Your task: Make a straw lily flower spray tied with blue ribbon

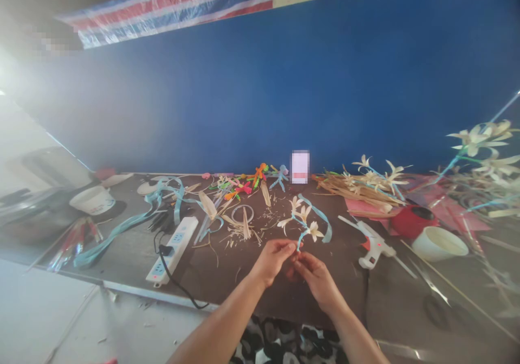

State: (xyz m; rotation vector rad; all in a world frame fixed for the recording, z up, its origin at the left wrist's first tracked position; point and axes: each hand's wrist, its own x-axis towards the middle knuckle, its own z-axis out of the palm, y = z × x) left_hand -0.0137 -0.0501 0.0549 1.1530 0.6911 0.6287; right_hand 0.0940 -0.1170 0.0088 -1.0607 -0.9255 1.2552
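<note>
Both hands meet low in the middle of the view, over the table's near part. My left hand (273, 261) pinches the stem of an artificial flower sprig (314, 232), thumb against fingers. Just below, my right hand (316, 278) has its fingertips closed on the stem's lower end. Several small cream flowers with pointed petals branch from the stem, which is wrapped in light blue tape. A strip of pale blue ribbon (320, 215) curves behind the sprig, and whether it joins the stem I cannot tell. The exact grip is partly hidden by the fingers.
At the right lie a white glue gun (376, 247), scissors (436, 288), a cream cup (439, 243) and finished flowers (377, 177). Leftward are a power strip (174, 250), tangled blue ribbon (122, 239) and a white bowl (92, 200). A blue panel (260, 98) stands behind.
</note>
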